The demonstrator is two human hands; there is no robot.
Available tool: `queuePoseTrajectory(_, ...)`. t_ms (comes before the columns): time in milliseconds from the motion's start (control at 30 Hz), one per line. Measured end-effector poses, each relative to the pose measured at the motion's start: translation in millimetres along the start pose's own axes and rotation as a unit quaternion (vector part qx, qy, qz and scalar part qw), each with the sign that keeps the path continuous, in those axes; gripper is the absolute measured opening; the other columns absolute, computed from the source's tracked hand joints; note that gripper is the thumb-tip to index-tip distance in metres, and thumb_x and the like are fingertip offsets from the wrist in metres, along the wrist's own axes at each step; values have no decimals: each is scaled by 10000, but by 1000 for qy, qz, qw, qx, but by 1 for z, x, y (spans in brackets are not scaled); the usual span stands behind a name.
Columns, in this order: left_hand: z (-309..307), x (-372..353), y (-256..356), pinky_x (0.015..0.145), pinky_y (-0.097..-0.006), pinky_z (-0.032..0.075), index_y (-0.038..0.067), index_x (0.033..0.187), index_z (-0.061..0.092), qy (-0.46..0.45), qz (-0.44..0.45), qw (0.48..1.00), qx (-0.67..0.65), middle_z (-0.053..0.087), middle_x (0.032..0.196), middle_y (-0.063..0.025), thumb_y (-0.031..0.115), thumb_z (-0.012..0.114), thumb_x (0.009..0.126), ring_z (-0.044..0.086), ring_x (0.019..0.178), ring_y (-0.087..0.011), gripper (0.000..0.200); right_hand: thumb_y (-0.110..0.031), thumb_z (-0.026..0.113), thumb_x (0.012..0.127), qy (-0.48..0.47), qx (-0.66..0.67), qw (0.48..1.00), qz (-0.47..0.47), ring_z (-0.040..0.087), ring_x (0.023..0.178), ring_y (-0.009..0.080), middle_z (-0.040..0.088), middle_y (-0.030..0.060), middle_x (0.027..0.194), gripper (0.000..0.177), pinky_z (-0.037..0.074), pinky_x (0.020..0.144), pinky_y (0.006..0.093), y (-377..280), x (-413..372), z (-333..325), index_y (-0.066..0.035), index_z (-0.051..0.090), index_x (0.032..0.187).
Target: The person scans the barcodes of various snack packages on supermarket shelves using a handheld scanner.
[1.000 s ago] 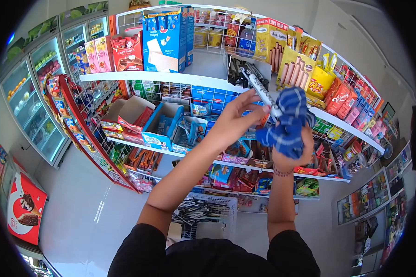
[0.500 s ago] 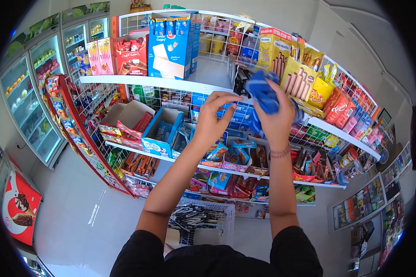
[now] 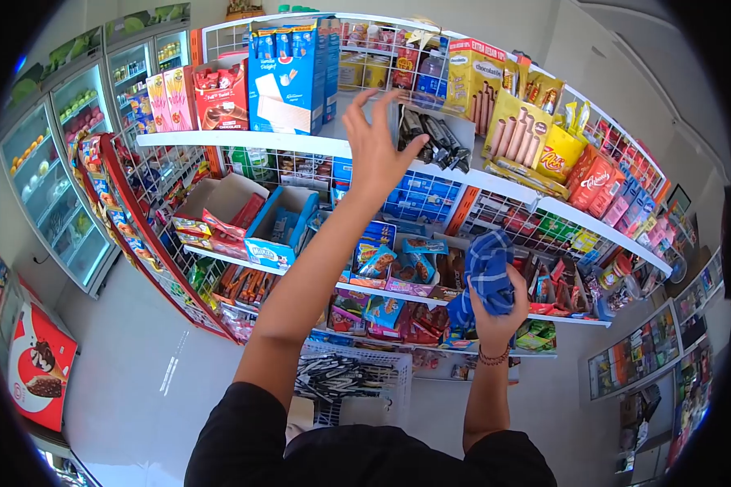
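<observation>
My left hand (image 3: pixel 375 144) is raised at the top shelf, fingers apart and curved. Its thumb and fingertips overlap the left side of an open box (image 3: pixel 453 123) filled with black-wrapped sticks (image 3: pixel 432 140). Lower and to the right, my right hand (image 3: pixel 499 312) is closed around a bunched blue checked cloth (image 3: pixel 489 272), in front of the middle shelf. Left of my left hand stands a tall blue wafer box (image 3: pixel 283 89). Yellow chocolate-stick packs (image 3: pixel 521 140) stand on the right of the black sticks.
A white crate (image 3: pixel 402 381) of black-and-white packets stands low in front of me. The middle shelf holds snack boxes, among them a blue one (image 3: pixel 272 243). On the left are a red-framed rack (image 3: pixel 150 243) and glass-door fridges (image 3: pixel 65 187).
My right hand has lowered with the cloth from the top shelf to the middle shelf. My left hand has risen and spread its fingers by the box of black sticks, which now shows fully.
</observation>
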State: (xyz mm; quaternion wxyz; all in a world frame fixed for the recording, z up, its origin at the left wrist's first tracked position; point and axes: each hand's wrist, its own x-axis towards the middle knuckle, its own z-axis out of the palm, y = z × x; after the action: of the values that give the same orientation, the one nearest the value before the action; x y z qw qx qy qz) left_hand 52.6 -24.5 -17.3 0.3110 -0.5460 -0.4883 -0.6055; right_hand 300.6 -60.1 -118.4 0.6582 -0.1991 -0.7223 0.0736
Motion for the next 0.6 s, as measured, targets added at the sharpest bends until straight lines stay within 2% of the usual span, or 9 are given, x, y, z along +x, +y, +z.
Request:
queuePoseTrajectory(200,3,-5,0,903,-457,289,70,1170,386,30,-41,998,-25,299,1158,-191,269,749,627,296,1073,-366,683,-9,713,557,-30,-31,999,32,590,857,225,589,132,965,498,449,766,301,3,-21,-16,-8,539,1025)
queuePoseTrajectory(233,0,-9,3,905,-442,288,65,1148,413,42,-36,998,-38,309,1155,-179,233,724,660,306,1073,-345,602,-9,713,557,-36,-30,998,38,590,857,225,589,132,965,498,449,766,301,4,-25,-18,-8,539,1025)
queuePoseTrajectory(267,-5,-15,5,905,-442,288,65,1148,413,36,-45,998,-34,309,1155,-179,233,724,660,306,1073,-345,602,-13,715,570,-44,-20,997,62,587,860,221,588,130,967,487,446,770,299,5,-31,-19,-6,538,1024)
queuePoseTrajectory(333,-19,-37,6,898,-410,295,63,1106,456,58,-26,993,-98,339,1133,-161,162,676,698,332,1061,-318,474,-17,717,582,-66,-9,993,102,583,864,216,587,128,970,476,443,775,297,8,-46,-22,-4,538,1023)
queuePoseTrajectory(367,-30,-56,8,898,-340,354,50,1076,482,60,-24,993,-98,372,1104,-118,46,613,741,397,1046,-244,360,-25,728,603,-64,-29,991,116,555,896,208,567,124,993,484,420,809,301,11,-55,-22,2,524,1041)
queuePoseTrajectory(400,-40,-79,8,889,-328,366,31,1049,480,51,-21,992,-115,367,1096,-122,7,584,752,412,1031,-241,316,-32,739,624,-67,-50,988,134,527,928,200,547,119,1016,494,398,844,305,13,-67,-24,8,509,1059)
queuePoseTrajectory(467,-57,-142,4,856,-308,382,27,994,491,28,-70,987,-141,399,1032,-122,-14,568,752,423,1011,-231,257,-59,746,629,-99,-59,976,186,518,947,211,546,123,1027,500,386,860,311,21,-90,-29,12,510,1064)
queuePoseTrajectory(533,-76,-216,5,798,-293,409,25,933,499,-67,-155,982,-80,442,959,-112,-26,563,744,452,962,-213,206,-79,748,634,-129,-89,963,221,519,950,206,549,120,1023,495,384,863,312,26,-113,-32,16,514,1060)
queuePoseTrajectory(600,-84,-301,7,663,-280,436,17,929,508,-78,-300,942,-129,495,899,-124,-49,533,727,514,821,-222,214,-97,746,640,-167,-99,950,243,521,956,203,557,127,1024,468,389,862,313,29,-134,-33,19,530,1038)
